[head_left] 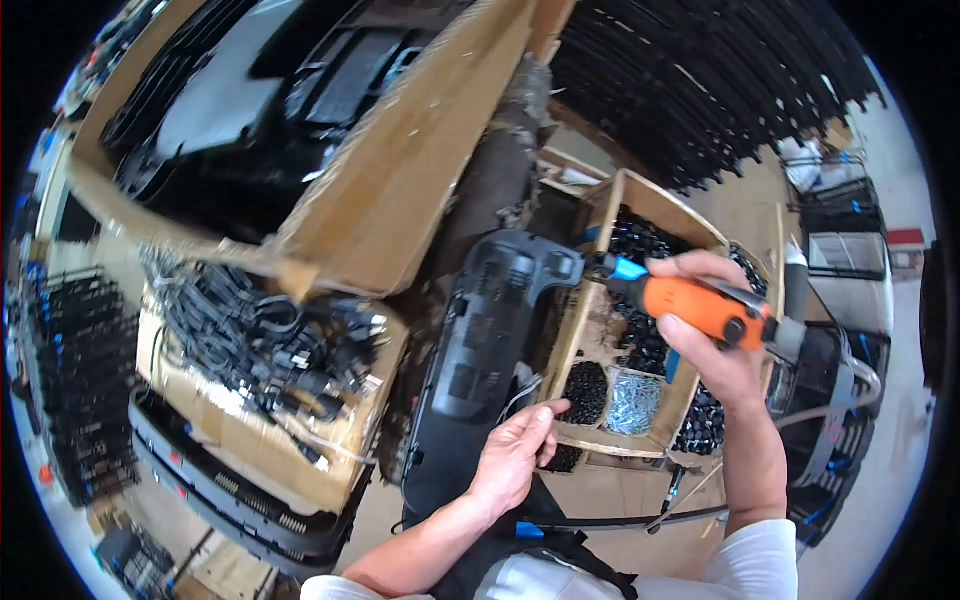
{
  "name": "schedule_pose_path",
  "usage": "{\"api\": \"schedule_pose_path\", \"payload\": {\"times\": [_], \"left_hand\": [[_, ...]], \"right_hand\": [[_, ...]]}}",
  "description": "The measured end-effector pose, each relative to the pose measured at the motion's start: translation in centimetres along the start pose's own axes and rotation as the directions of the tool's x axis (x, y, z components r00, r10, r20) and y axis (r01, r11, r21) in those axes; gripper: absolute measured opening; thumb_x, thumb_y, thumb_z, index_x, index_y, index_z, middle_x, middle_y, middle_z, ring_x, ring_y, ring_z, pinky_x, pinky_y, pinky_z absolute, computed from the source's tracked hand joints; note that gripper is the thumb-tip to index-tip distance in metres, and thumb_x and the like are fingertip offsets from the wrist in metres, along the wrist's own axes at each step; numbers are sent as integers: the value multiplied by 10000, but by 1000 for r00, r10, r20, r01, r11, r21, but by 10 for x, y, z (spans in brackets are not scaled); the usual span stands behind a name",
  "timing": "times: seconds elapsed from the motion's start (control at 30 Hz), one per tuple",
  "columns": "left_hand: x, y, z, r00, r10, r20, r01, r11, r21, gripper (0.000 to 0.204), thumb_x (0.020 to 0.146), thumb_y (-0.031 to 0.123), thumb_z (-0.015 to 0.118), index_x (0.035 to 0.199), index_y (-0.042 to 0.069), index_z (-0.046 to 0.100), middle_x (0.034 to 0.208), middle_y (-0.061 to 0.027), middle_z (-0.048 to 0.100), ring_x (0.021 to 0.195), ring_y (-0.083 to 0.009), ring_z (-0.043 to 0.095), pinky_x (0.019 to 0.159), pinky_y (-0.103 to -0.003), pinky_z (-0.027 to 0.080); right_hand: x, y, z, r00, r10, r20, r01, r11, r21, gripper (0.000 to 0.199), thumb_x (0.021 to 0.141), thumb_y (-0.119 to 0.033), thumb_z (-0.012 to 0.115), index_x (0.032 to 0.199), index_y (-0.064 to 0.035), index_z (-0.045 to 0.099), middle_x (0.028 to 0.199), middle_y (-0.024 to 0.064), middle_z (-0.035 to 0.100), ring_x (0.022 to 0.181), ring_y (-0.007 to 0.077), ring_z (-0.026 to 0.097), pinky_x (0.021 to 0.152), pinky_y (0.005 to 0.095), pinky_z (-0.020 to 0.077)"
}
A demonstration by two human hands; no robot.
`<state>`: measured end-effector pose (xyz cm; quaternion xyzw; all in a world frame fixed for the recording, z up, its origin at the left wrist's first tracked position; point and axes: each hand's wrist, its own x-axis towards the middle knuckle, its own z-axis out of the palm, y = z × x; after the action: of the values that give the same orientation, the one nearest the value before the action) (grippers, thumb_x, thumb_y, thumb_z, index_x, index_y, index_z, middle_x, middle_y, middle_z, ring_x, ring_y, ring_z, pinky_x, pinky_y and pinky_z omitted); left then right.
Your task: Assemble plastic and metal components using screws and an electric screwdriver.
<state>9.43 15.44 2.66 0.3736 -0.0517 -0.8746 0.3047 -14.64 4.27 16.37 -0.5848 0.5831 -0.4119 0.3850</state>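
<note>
My right hand [712, 330] grips an orange power screwdriver [700, 305] with a blue collar, its tip pointing left at the upper end of a long black plastic panel [480, 350]. My left hand [515, 455] rests on the lower right edge of that panel, fingers curled over its rim. The panel stands tilted in front of me, between the cardboard boxes and a wooden tray.
A wooden compartment tray [610, 300] to the right holds black screws and silver screws. A cardboard box [260, 400] of black cables sits left. A large open carton [400, 170] of black parts is above. Stacked black panels [720, 90] fill the upper right.
</note>
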Motion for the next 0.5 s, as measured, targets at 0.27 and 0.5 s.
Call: {"api": "schedule_pose_path", "payload": {"times": [0.27,0.5], "left_hand": [[17,14,2,999,-26,-40,25,999,-30,298,1149,226,533,1334,21,646,1028,-44,726,793,-103,608,703,-252,491],[34,24,6,993,-31,-117,23,997,-71,288,1141,232,552,1307,20,653,993,-40,713,777,-108,608,672,-261,491]], "right_hand": [[41,31,1,997,83,-1,-83,997,4,472,876,-56,803,1316,-51,633,1244,85,723,1191,170,681,1078,346,530],[47,43,2,987,157,20,-157,988,-3,462,889,-68,797,1319,-65,627,1223,59,716,1170,152,684,1064,322,535]]}}
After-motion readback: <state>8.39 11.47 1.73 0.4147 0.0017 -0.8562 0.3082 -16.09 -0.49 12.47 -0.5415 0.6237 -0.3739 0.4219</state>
